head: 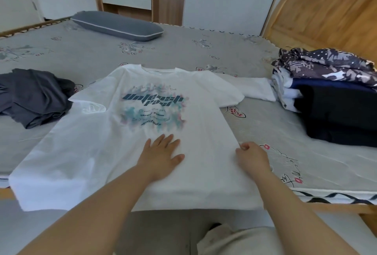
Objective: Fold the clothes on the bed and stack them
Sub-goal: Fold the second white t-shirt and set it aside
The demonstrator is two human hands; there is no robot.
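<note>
The bed (204, 50) fills the frame. Centre, a white T-shirt (114, 152) lies flat, print up: soft, light, limp, probably best taken at side seams or shoulders. Folded stack (334, 112) right, dark garment (34, 97) left. Left hand (161, 154) presses it, fingers spread; right hand (253, 156) pinches its right edge.
</note>
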